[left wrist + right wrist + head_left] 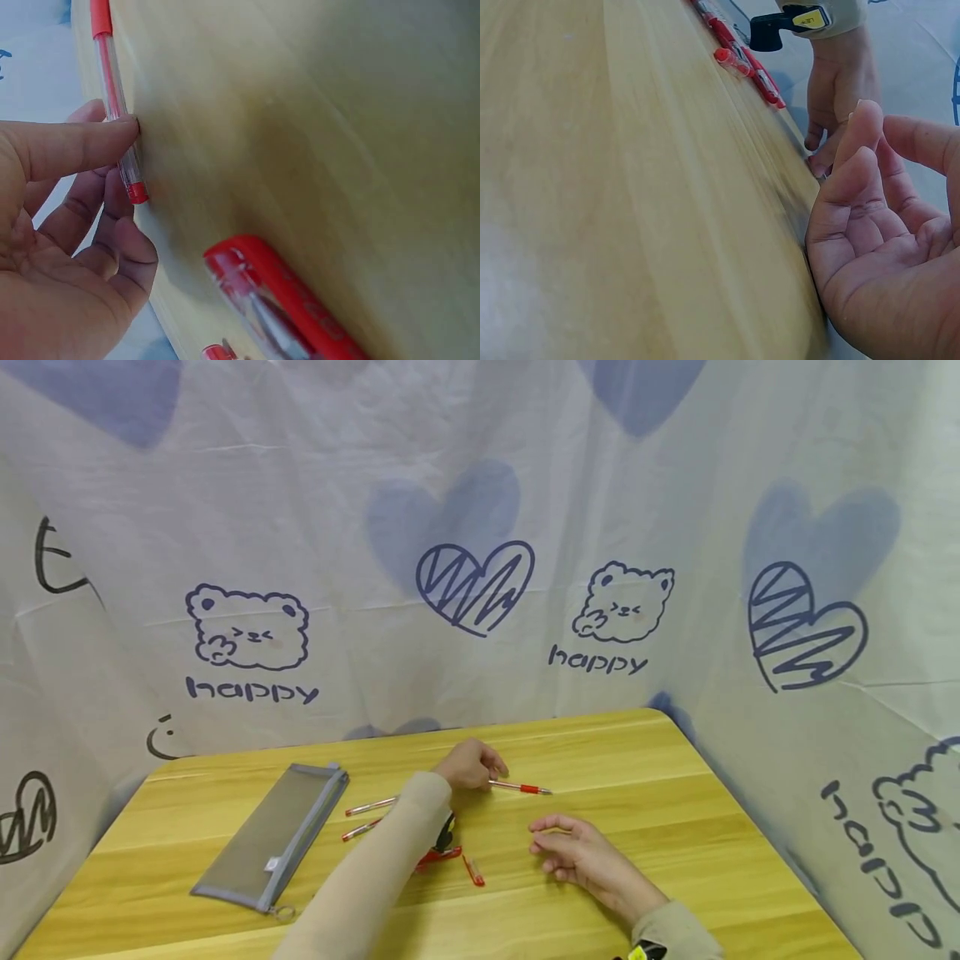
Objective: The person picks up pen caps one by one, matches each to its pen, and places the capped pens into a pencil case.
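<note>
While the red pen (528, 789) is pinched by the left hand (468, 766), nothing is held by the right hand (581, 858)

Because the pen is held near its back end, most of its long body is seen poking out to the right of the left hand. It is pinched with the thumb laid across it and fingers behind it. Its long side is turned nearly crossways, with the writing tip pointed to the right and a tiny bit back toward the person. So the tip is found just ahead of the right hand's fingers, and the two are kept apart. The left hand is the nearer one, and it is reached out farther. The right hand is held half open, with its fingers loosely curled. Whether the pen is touched to the wood cannot be told.

Under both hands, a smooth yellow wood tabletop (705, 843) is spread. To the left of the left hand, two more pens (371, 806) are partly hidden by the sleeve (375, 868). Between the hands, but closer to the person, a small red cap (473, 871) is seen. Farther left, a grey zip pouch (270, 835) is laid at a slant. Ahead of the hands, past the far edge, white cloth (480, 685) with hearts and bears is hung.
</note>
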{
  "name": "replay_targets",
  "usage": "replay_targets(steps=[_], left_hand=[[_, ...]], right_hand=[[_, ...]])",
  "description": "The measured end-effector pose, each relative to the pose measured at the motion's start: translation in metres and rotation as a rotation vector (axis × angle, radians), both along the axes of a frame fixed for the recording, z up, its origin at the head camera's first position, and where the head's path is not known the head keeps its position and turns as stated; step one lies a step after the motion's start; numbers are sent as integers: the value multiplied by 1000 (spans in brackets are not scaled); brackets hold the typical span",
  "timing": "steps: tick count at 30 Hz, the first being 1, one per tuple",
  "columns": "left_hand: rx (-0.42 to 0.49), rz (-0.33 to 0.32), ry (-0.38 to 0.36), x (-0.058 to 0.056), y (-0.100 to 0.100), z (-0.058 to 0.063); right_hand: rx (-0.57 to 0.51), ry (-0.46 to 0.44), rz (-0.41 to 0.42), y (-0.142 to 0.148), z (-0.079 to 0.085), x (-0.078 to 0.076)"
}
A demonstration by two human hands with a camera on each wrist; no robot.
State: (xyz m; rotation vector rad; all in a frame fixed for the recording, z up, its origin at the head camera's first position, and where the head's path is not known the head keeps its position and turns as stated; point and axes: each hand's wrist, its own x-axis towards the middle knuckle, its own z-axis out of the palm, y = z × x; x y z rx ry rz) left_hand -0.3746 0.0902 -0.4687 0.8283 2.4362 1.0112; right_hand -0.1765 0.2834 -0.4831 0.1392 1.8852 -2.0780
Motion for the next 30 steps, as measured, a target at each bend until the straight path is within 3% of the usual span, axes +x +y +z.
replay_targets(steps=[5, 14, 19, 30], left_hand=[[-41, -17, 37, 2, 0, 2], [-89, -104, -7, 5, -9, 11], [-75, -139, -108, 7, -16, 17], [-10, -104, -355, 12, -26, 24]], right_hand=[[2, 6, 7, 0, 2, 0], [3, 5, 12, 0, 3, -1], [2, 12, 21, 0, 3, 0], [-7, 10, 15, -7, 4, 0]])
